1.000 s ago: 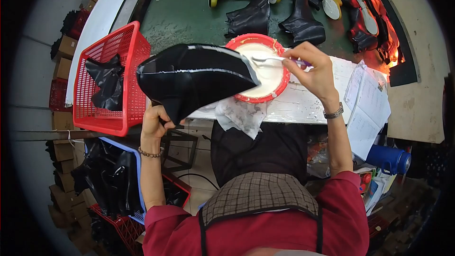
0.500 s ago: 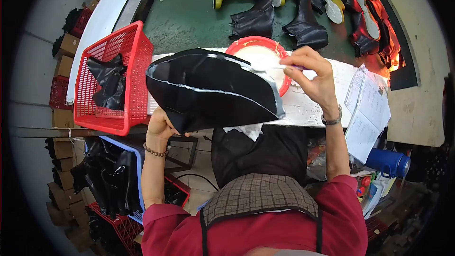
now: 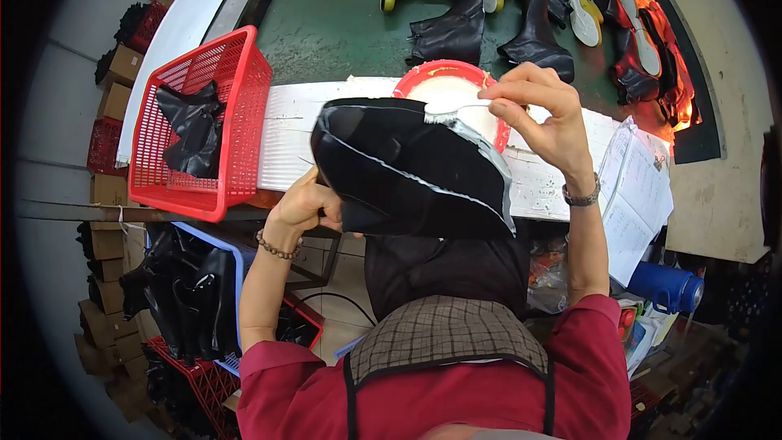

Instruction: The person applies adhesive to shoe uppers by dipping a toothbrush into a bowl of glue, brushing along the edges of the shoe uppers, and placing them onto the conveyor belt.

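Observation:
A black boot upper hangs in front of me, inner side showing, with a white strip down its middle seam and white paste along its upper right edge. My left hand is closed on its left side; some fingers are hidden behind it. Between thumb and fingers my right hand pinches a white toothbrush-like brush, its bristles against the upper's top edge. Just behind the brush stands a red bowl of white paste, partly covered by the upper.
At left, a red basket holds black pieces. Several black boots and yellow-soled ones lie on the green table, beside a glowing orange area at far right. Papers hang by the right edge, above a blue flask.
My left hand and the upper have moved right and slightly down. The brush has shifted along the top edge to a spot further left on the upper.

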A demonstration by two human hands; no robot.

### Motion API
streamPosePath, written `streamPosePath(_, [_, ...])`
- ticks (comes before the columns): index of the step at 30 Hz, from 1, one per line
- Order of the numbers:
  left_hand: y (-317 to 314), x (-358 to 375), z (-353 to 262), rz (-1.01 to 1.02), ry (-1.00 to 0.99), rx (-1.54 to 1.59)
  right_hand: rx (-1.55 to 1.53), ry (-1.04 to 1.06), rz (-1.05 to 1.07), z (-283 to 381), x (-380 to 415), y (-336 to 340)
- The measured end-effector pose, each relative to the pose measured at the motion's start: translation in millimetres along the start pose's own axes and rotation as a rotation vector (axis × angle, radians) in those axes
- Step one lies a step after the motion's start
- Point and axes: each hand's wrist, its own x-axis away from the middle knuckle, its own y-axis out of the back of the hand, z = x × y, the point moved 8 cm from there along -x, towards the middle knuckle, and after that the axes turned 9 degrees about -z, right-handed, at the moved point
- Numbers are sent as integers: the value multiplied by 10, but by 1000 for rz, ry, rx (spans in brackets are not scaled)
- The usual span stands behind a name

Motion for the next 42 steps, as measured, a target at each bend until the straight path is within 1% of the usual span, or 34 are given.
streamPosePath(1, [-63,-14,45,97,46,-63,15,17,42,8,-22,-34])
streamPosePath(2, [-255,56,-49,97,29,-117,16,18,42,-1,-52,-31])
streamPosePath(3, [-279,33,-53,97,27,-117,36,51,90,9,-76,-67])
streamPosePath(4, [-324,22,-20,152,59,-173,56,83,139,20,-96,-107])
streamPosePath(5, [-361,22,28,208,91,-231,55,82,138,26,-131,-116])
streamPosePath(7, [-326,-45,142,197,129,-206,46,120,173,103,-198,-195])
streamPosePath(9, [-455,-56,214,227,198,-166,33,117,186,130,-255,-271])
streamPosePath(10, [-516,-34,216,200,186,-127,23,148,178,152,-282,-291])
streamPosePath(11, [-439,-68,251,202,187,-130,14,179,169,164,-297,-290])
streamPosePath(13, [-207,-171,340,192,246,80,4,182,151,108,-246,-239])
streamPosePath(14, [-217,-93,203,84,132,78,-37,140,114,56,-211,-177])
streamPosePath(15, [-200,-80,215,85,129,81,-80,96,80,4,-162,-118])
streamPosePath(16, [-137,-76,196,67,101,147,-71,59,55,-48,-97,-69])
streamPosePath(17, [-57,-80,175,49,73,212,-71,62,57,-73,-36,-62])
streamPosePath(18, [-26,-94,155,144,26,295,-82,33,3,-122,18,-18])
streamPosePath(19, [35,-93,180,144,24,295,-93,5,-53,-162,70,37])
streamPosePath(21, [138,-79,115,80,-54,420,-73,-14,-49,-192,177,98])
streamPosePath(22, [174,-74,89,31,-86,377,-41,-45,-58,-231,235,129])
streamPosePath(23, [185,-68,59,32,-97,379,-10,-74,-66,-279,299,156])
streamPosePath(25, [197,-64,-15,56,-127,407,-5,-137,-82,-444,471,201])
streamPosePath(26, [49,-59,-123,246,-194,388,-65,-207,-143,-553,550,246])
streamPosePath(27, [85,-131,-151,244,-208,393,-126,-279,-202,-683,641,275])
streamPosePath(29, [373,-352,-109,-25,-163,406,-306,-497,-402,-1123,901,355])
streamPosePath(30, [320,-393,-220,-125,-191,437,-326,-631,-412,-1307,1029,330])
streamPosePath(31, [246,-437,-367,-190,-179,499,-310,-702,-438,-1522,1189,291])
streamPosePath(33, [573,-843,-375,-216,-177,612,-361,-794,-470,-1818,1461,161])
streamPosePath(34, [625,-982,-476,-251,-189,652,-371,-780,-457,-1839,1494,88])
streamPosePath(35, [632,-1136,-589,-283,-200,693,-344,-788,-505,-1866,1543,80])
streamPosePath(36, [708,-1286,-746,-334,-278,627,-316,-797,-550,-1892,1582,88])
streamPosePath(37, [791,-1425,-884,-390,-350,561,-323,-790,-534,-1903,1594,54])
streamPosePath(39, [790,-1619,-1324,-470,-657,292,-194,-756,-527,-1917,1577,39])
streamPosePath(41, [865,-1850,-1585,-739,-867,17,-215,-724,-466,-1929,1584,30])
streamPosePath(42, [883,-1951,-1680,-856,-1072,-254,-171,-749,-481,-1940,1608,58])
